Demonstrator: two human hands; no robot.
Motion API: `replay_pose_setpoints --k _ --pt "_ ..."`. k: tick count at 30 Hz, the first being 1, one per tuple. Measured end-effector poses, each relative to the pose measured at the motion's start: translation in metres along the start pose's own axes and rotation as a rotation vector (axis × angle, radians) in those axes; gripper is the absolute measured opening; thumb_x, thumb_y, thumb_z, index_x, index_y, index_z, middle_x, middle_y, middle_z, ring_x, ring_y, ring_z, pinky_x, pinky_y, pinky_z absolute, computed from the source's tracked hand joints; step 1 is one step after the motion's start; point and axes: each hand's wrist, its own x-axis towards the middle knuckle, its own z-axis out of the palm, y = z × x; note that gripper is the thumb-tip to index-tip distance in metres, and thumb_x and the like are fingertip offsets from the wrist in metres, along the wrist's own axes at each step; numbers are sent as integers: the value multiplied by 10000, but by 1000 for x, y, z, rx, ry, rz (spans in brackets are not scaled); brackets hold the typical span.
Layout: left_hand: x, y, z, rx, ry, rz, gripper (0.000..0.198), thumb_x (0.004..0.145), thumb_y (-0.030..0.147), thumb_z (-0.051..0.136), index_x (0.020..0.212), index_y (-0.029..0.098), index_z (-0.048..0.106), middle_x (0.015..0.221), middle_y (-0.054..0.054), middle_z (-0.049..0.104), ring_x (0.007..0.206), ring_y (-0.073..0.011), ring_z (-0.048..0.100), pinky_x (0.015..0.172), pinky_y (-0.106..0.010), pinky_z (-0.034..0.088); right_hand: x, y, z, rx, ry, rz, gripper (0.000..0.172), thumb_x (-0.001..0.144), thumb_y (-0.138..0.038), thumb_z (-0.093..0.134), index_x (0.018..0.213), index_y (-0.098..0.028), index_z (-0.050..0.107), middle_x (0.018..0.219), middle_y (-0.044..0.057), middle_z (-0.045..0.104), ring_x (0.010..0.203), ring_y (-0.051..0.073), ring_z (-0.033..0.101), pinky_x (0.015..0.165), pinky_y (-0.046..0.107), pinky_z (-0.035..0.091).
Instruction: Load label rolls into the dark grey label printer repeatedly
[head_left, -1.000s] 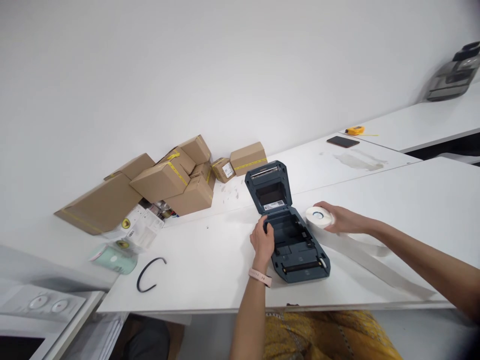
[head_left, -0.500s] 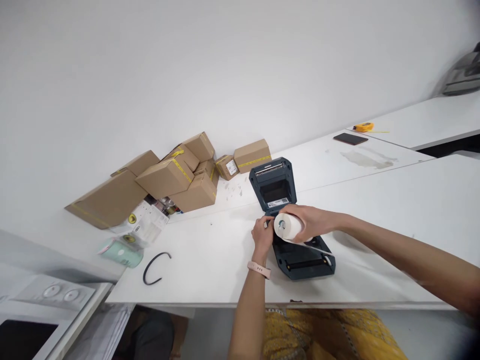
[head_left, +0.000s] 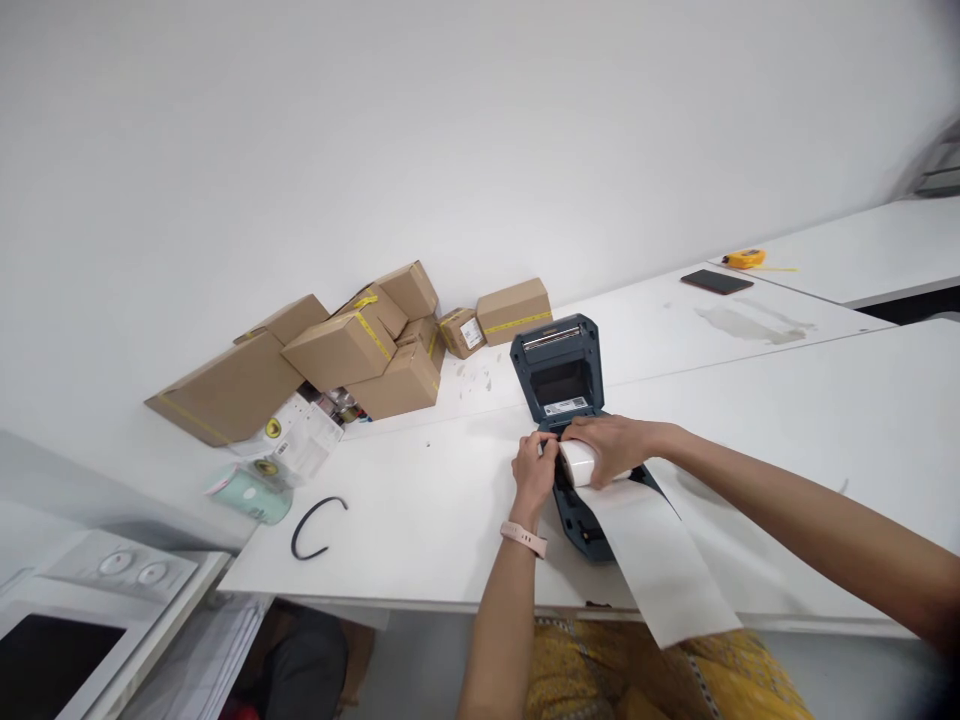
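Observation:
A dark label printer [head_left: 556, 372] lies on the white table with its lid tipped back. My right hand [head_left: 611, 447] is wrapped over a white label roll [head_left: 576, 464], which sits down inside the printer's body. From the roll a loose strip of label paper [head_left: 664, 565] runs across the printer's front and hangs over the table edge. At the printer's left side, my left hand [head_left: 534, 468] has its fingers curled on the inner edge beside the roll's end. What those fingers grip is hidden. A pink band circles the left wrist.
Several cardboard boxes [head_left: 397, 380] are piled against the wall at the back left. A mint-green container [head_left: 251, 495] and a black headband [head_left: 296, 530] lie at left. Farther right are a phone [head_left: 717, 282] and a yellow tape measure [head_left: 745, 259]. A microwave [head_left: 82, 620] stands at lower left.
The label roll has gone down from above the printer into its body, turning in my right hand. Its paper strip now spreads forward over the table edge. My left hand stays at the printer's left side.

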Motion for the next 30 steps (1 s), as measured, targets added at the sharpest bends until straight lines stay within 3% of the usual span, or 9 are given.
replay_pose_setpoints --k 11,20,26,30 --pt "-1 -5 4 -33 7 18 227 950 348 498 1030 305 705 1199 -21 704 1173 -231 629 1054 -394 422 28 8 17 -107 -56 55 839 578 -462 767 1334 -135 610 1299 218 613 1184 454 607 978 515 468" --pt "-4 -13 13 -152 9 30 266 956 366 517 1152 255 659 1257 -68 671 1139 -213 634 995 -330 463 31 15 9 -81 -114 27 889 572 -475 787 1394 -192 600 1337 188 630 1207 445 612 953 494 503" --pt "-3 -15 17 -206 18 46 257 964 356 510 1141 234 651 1254 -81 669 1178 -216 615 1039 -343 446 30 13 8 -56 -80 23 822 549 -466 818 1315 -213 662 1302 163 665 1174 432 638 937 506 519" --pt "-5 -15 15 -229 12 61 275 961 374 519 1156 236 655 1265 -81 666 1193 -215 604 1039 -327 442 25 18 8 -27 -38 9 900 553 -510 832 1376 -211 622 1326 162 663 1210 425 621 962 504 509"
